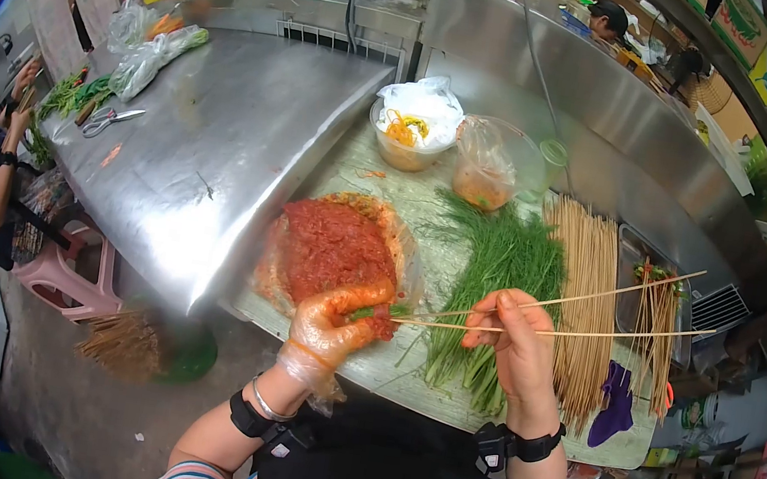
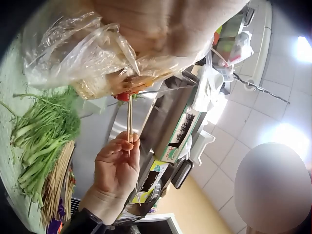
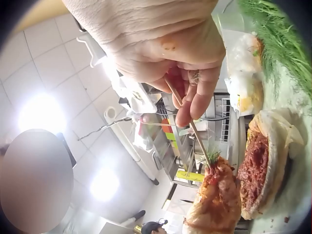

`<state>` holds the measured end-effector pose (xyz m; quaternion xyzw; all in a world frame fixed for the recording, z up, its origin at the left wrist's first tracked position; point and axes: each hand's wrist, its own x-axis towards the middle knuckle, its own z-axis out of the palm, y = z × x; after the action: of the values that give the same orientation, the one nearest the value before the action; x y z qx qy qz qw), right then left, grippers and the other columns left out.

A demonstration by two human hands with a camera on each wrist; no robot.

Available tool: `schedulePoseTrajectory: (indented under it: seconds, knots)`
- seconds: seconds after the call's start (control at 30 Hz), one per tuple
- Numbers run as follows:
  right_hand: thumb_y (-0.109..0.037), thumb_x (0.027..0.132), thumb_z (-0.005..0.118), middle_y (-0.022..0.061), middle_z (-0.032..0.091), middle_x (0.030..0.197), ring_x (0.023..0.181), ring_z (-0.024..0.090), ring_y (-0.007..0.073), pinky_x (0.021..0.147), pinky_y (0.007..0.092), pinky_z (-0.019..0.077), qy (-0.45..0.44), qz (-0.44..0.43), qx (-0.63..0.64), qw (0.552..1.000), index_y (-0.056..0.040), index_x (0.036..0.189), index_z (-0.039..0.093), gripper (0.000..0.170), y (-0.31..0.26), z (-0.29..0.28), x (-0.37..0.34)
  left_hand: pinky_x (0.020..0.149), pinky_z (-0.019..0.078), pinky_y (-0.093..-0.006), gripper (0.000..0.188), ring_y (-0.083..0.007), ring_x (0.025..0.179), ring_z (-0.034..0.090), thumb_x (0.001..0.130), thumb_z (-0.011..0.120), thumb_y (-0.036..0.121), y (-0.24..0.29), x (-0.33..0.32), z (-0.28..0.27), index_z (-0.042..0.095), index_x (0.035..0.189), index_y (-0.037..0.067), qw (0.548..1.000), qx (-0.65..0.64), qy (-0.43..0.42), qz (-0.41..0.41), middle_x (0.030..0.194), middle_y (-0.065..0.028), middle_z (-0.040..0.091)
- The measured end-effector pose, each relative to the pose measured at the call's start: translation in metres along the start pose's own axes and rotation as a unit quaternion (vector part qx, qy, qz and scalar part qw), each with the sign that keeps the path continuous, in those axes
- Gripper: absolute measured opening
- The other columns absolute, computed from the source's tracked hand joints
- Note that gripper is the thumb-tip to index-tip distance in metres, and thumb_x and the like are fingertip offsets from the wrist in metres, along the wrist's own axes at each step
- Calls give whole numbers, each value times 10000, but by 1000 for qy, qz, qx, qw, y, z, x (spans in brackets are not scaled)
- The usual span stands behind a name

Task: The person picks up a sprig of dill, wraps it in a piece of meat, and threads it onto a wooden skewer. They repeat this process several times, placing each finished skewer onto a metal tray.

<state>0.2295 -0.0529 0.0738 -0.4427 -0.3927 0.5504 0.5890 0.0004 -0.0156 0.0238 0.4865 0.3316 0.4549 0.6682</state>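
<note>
My left hand (image 1: 327, 332), in a clear plastic glove smeared orange, grips a small lump of red meat (image 1: 381, 325) with green herb sprigs. Two thin wooden skewers (image 1: 630, 336) run into that lump and spread apart toward their far ends. My bare right hand (image 1: 517, 349) pinches them between thumb and fingers; reddish stains mark its fingertips. In the right wrist view, green herb (image 3: 212, 157) pokes out at the skewer tip beside the gloved fingers. Right behind the left hand sits a mound of red minced meat (image 1: 334, 242) on a plastic bag.
Green dill (image 1: 507, 267) and a row of skewers (image 1: 581, 302) lie on the right, near a metal tray (image 1: 633, 245) and purple cloth (image 1: 615, 406). Behind stand a tub (image 1: 407, 157) and a bagged container (image 1: 481, 189). Scissors (image 1: 111, 121) lie on the steel table (image 1: 196, 105). Someone sits far left.
</note>
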Motion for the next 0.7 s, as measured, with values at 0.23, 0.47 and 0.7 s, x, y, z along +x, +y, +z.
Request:
schedulePoseTrajectory:
  seconds: [0.23,0.47,0.7]
  knots:
    - [-225,964,449,104,636,747,603,634,167,574,257,524,18,13,-10,1000,-2,894,574,265,1,3,2,836,531,-333,330,-238,924,618,890,573,64,-5,-1,-5,528,1185,-78,985,-148,-14,-82,1072,-132,594]
    - [-226,958,461,104,635,745,600,635,169,573,255,521,7,19,-6,1000,-2,887,574,261,5,3,9,810,549,-337,333,-288,956,627,895,564,69,-13,-1,-11,518,1188,-84,970,-210,-28,-118,1163,-165,570]
    - [-217,952,470,115,634,760,595,630,180,575,266,522,-5,26,-2,1000,10,889,580,261,6,5,16,820,551,-347,341,-298,962,622,884,579,71,-8,1,-14,518,1187,-75,948,-269,10,-169,1151,-168,576]
